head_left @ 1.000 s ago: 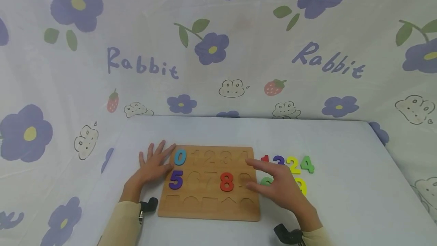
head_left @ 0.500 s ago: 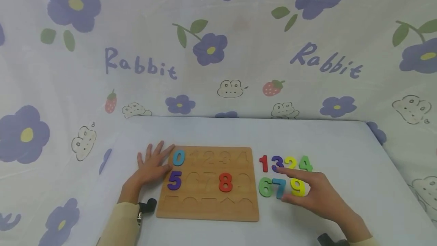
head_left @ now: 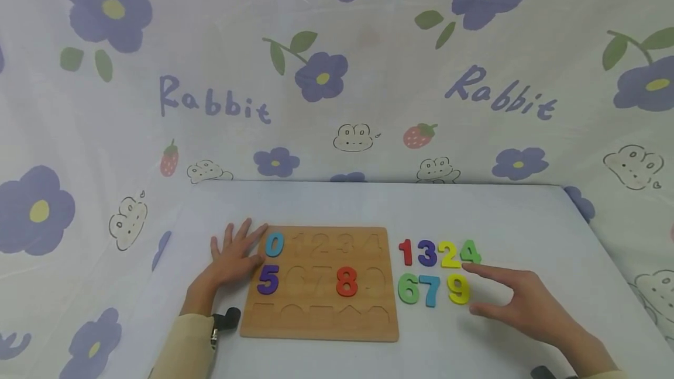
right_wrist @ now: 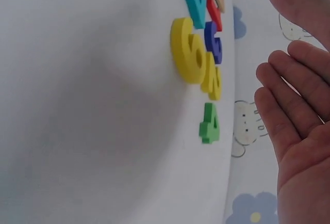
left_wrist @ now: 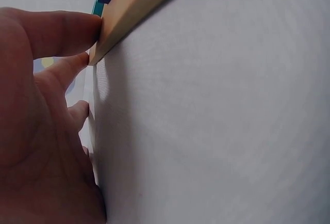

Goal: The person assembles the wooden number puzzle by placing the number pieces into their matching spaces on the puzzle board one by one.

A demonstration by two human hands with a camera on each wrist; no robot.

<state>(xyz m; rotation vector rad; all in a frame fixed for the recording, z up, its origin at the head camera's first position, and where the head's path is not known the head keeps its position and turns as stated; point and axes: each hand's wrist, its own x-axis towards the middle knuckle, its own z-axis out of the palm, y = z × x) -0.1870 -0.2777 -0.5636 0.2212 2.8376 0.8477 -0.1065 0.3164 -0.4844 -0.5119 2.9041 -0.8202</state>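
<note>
Head view: diffuse, mild light is falling evenly; a soft shadow is lying on the table [head_left: 337, 203] beneath the right hand [head_left: 532, 309]. Left wrist: a shadow band is running beside the left hand [left_wrist: 31, 131]. Right wrist: broad shading is greying the table, its edge bowing.

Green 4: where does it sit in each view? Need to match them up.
Head: green 4 right of centre, below mid-height, just right of the yellow 2.
Left wrist: not in it.
Right wrist: green 4 slightly right of and below centre.
Shared landmark: the wooden board, at the top in both wrist views.
</note>
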